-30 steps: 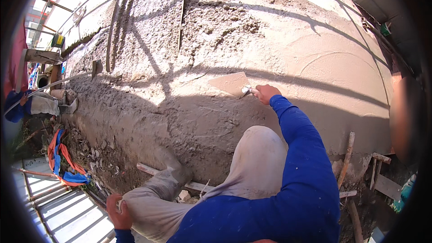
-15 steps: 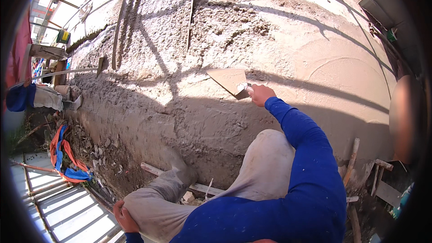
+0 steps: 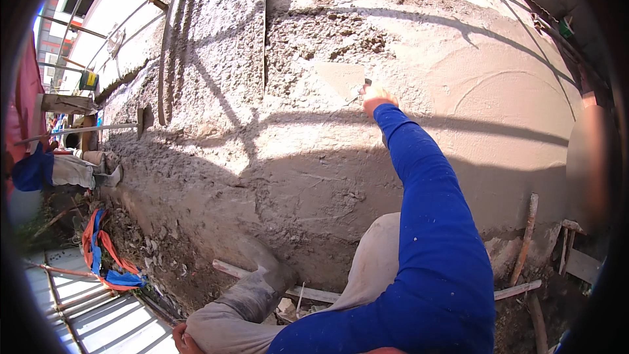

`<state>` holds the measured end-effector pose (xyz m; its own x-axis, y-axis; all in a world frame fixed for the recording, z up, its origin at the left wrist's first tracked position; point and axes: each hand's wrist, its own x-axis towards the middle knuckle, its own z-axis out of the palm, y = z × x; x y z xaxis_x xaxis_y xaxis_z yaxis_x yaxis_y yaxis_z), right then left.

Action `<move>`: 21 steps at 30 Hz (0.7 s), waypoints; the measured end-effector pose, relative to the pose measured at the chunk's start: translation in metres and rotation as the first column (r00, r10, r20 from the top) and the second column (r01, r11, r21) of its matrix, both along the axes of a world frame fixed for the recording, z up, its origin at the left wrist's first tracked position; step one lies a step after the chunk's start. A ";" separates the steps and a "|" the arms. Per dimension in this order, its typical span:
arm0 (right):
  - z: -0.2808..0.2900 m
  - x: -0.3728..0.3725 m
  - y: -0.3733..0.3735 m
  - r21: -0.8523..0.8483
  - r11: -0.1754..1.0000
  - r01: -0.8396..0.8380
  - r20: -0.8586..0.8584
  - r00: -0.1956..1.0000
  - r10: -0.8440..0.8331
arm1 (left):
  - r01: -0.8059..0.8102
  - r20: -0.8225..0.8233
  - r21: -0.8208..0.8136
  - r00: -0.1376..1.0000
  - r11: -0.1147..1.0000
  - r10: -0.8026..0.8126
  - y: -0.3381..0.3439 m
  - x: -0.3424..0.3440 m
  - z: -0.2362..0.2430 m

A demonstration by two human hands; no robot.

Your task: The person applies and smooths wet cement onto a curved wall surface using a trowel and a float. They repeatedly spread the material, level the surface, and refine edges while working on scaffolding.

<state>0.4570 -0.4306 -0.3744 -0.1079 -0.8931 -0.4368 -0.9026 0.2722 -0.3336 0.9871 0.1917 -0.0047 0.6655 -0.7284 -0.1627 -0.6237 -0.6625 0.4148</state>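
My right hand [image 3: 378, 99] grips the handle of a plastering trowel [image 3: 343, 78], its fingers wrapped round the grip. The trowel's pointed flat blade lies against the sunlit wall [image 3: 445, 85], at the border between rough, pitted mortar on the left and smoother plaster on the right. Whether mortar sits under the blade is hidden. My left hand [image 3: 186, 341] rests on my bent leg in its dusty pale trousers, partly out of the picture at the lower edge. The fingers that show lie along the cloth, holding nothing.
Another person [image 3: 72, 170] in blue and grey stands at the far left, by a wooden beam [image 3: 69, 103]. Orange and blue cloth [image 3: 105, 255] hangs below. A timber strip [image 3: 308, 292] runs along the wall's foot, and a stick [image 3: 524, 239] leans at right. A vertical strip [image 3: 265, 33] crosses the rough wall.
My right hand has moved the trowel higher up the wall, and my right arm is stretched straighter. The whole view has shifted slightly. My left hand stays on my leg.
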 end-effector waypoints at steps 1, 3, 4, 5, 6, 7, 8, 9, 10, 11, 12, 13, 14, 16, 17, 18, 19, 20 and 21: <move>0.005 -0.018 -0.005 0.035 0.999 0.030 -0.058 0.998 -0.028 | 0.074 0.046 0.001 0.996 0.997 -0.074 0.017 0.015 -0.002; -0.004 -0.061 -0.005 0.005 0.988 0.151 -0.056 0.987 -0.151 | 0.050 0.024 -0.047 0.999 0.998 -0.049 0.022 0.019 -0.005; -0.011 -0.086 -0.004 -0.014 0.977 0.212 -0.088 0.973 -0.212 | -0.045 -0.053 -0.095 0.998 0.994 0.040 0.008 0.005 -0.006; -0.013 -0.106 0.000 -0.015 0.968 0.249 -0.064 0.966 -0.250 | -0.148 -0.128 -0.135 0.983 0.980 0.130 0.000 -0.002 -0.006; -0.011 -0.120 0.004 -0.001 0.966 0.258 -0.105 0.961 -0.257 | -0.148 -0.108 -0.119 0.985 0.982 0.135 0.001 0.002 -0.005; -0.012 -0.128 0.010 -0.019 0.961 0.277 -0.093 0.956 -0.278 | -0.149 -0.088 -0.103 0.986 0.983 0.140 0.005 0.008 -0.004; -0.013 -0.143 0.017 -0.045 0.954 0.297 -0.090 0.950 -0.300 | -0.151 -0.078 -0.089 0.986 0.985 0.144 0.005 0.013 -0.007; -0.021 -0.160 0.027 -0.028 0.928 0.372 0.035 0.928 -0.371 | -0.126 -0.074 -0.083 0.990 0.989 0.120 0.003 0.020 -0.009; -0.031 -0.182 0.038 -0.006 0.898 0.440 0.159 0.887 -0.434 | -0.104 -0.071 -0.080 0.993 0.991 0.098 -0.001 0.027 -0.011; -0.022 -0.190 0.055 -0.022 0.855 0.518 0.327 0.812 -0.484 | -0.093 -0.062 -0.083 0.994 0.992 0.088 -0.008 0.021 -0.006; -0.011 -0.198 0.076 -0.020 0.807 0.590 0.487 0.711 -0.508 | -0.129 -0.098 -0.080 0.988 0.988 0.121 0.005 0.029 -0.007; -0.044 -0.229 0.094 -0.106 0.748 0.655 0.557 0.663 -0.501 | -0.148 -0.144 -0.066 0.980 0.987 0.138 -0.011 0.031 -0.012; -0.070 -0.258 0.112 -0.196 0.670 0.716 0.620 0.620 -0.481 | -0.161 -0.201 -0.055 0.969 0.985 0.147 -0.025 0.036 -0.022; -0.042 -0.219 0.121 0.000 0.660 0.752 0.576 0.539 -0.614 | -0.014 -0.023 -0.071 1.000 0.997 0.012 -0.027 0.023 -0.001; -0.040 -0.226 0.121 0.038 0.632 0.774 0.588 0.494 -0.640 | 0.089 0.034 -0.078 0.996 0.993 -0.087 -0.038 0.027 -0.003; -0.043 -0.240 0.122 0.072 0.602 0.795 0.598 0.448 -0.664 | 0.061 0.007 -0.080 0.998 0.995 -0.061 -0.051 0.026 -0.005; -0.049 -0.248 0.121 0.109 0.571 0.814 0.606 0.401 -0.687 | 0.032 -0.019 -0.079 0.999 0.996 -0.034 -0.062 0.021 -0.003; -0.058 -0.237 0.112 0.110 0.570 0.814 0.644 0.378 -0.665 | -0.002 -0.034 -0.075 0.999 0.997 -0.001 -0.068 0.019 -0.002; -0.065 -0.219 0.098 0.113 0.568 0.815 0.678 0.355 -0.643 | -0.039 -0.039 -0.057 0.999 0.998 0.037 -0.061 0.025 -0.002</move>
<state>0.2378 -0.3328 -0.4390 -0.5661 -0.6622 -0.4909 0.0545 0.5641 -0.8239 1.0121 0.1308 -0.0070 0.6869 -0.7118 -0.1466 -0.5819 -0.6596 0.4758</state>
